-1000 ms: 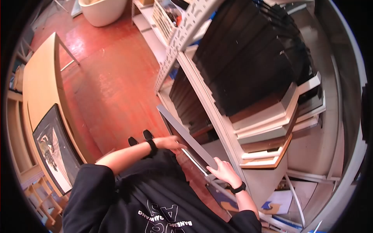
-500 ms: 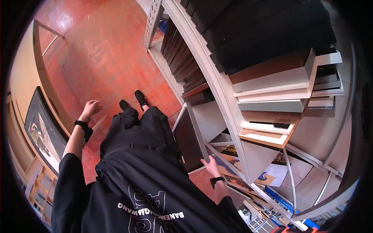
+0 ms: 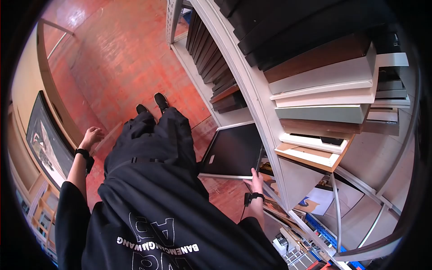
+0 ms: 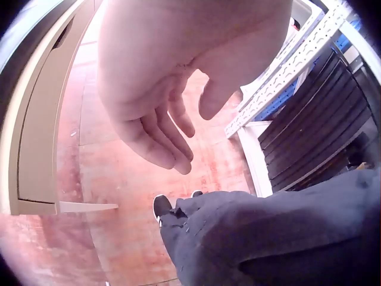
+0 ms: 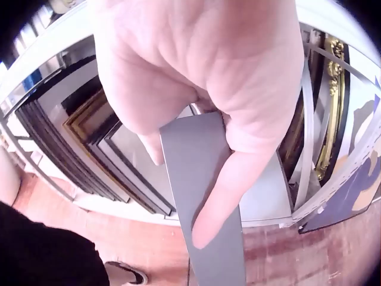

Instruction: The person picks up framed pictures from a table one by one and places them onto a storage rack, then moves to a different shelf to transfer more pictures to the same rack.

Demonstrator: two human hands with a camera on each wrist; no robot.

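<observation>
My right hand (image 3: 255, 181) grips one edge of a flat picture frame (image 3: 231, 150) with grey sides and a dark panel, low beside my right leg. A small pale mark shows on the panel. Close up in the right wrist view, the fingers and thumb of the right hand (image 5: 202, 77) straddle the frame's smooth grey side (image 5: 199, 161). On the other side, my left hand (image 3: 92, 136) hangs in the air with loosely bent fingers and nothing in them. The left wrist view has this left hand (image 4: 184, 77) above the red floor.
A white metal rack (image 3: 265, 101) on the right holds many upright dark frames (image 3: 306, 31) and several white and brown ones. Left, a framed picture (image 3: 47, 139) lies on a wooden table (image 3: 27, 76). More pictures (image 3: 312, 200) lean low by the rack.
The left hand has let go of the frame and swung away to the left. The right hand has lowered the frame beside the leg and turned its dark panel upward.
</observation>
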